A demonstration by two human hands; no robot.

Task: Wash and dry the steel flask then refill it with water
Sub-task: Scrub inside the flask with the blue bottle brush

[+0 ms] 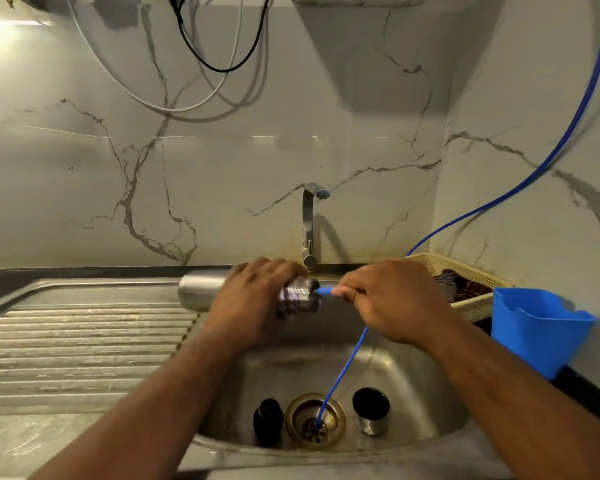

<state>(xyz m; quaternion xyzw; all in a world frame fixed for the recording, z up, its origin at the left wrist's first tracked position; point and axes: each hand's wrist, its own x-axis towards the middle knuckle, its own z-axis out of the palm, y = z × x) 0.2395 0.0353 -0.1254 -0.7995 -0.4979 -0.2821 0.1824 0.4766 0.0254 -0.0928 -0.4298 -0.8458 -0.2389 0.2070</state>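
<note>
The steel flask [201, 291] lies on its side in the air above the sink [413, 375], base to the left over the edge of the ribbed drainboard [84, 341], threaded mouth to the right; the left hand [257, 299] wraps round its upper body and neck, fingers curled well over the top, so the grip is closed tight on the metal. The right hand [392, 299] sits just beside the mouth, thumb and fingers pinched on the end of a blue tube [324, 291], whose tip meets the flask's opening; the rest of that hand is curled in. A blue line drops from under the right hand to the drain [315, 420], and another sweeps down the right wall and behind the basket [465, 271]; whether they are one tube I cannot tell.

On the floor of the sink a black stopper [268, 422] stands left of the drain and a steel cup [371, 415] with a dark inside stands right of it, both apart from the flask. The tap [309, 223] rises from the back rim behind the hands; a blue plastic tub [541, 330] sits at the right, just in front of the basket, which holds some dark cloth.
</note>
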